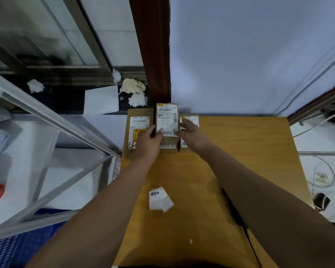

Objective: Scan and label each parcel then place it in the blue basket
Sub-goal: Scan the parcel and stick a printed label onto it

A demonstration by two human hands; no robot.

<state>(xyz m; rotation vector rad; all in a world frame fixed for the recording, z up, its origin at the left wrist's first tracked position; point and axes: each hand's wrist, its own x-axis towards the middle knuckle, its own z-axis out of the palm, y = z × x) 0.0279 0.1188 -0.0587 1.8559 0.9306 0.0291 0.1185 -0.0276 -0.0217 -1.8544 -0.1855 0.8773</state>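
Note:
Three cardboard parcels with white shipping labels stand in a row at the far edge of the wooden table (230, 151). My left hand (148, 143) and my right hand (190, 134) grip the middle parcel (167, 118) by its left and right sides; it sits higher than the others. The left parcel (137, 123) lies flat beside it. The right parcel (191, 120) is mostly hidden behind my right hand. A strip of white labels (160, 199) lies mid-table. The blue basket (17, 246) shows at the lower left, under a metal rack.
A metal rack (52, 120) stands to the left of the table. A black scanner with its cable (238, 215) lies under my right forearm. Crumpled paper (132, 86) and a white sheet (102, 100) lie on the dark ledge behind. Cables (324, 171) trail at the right.

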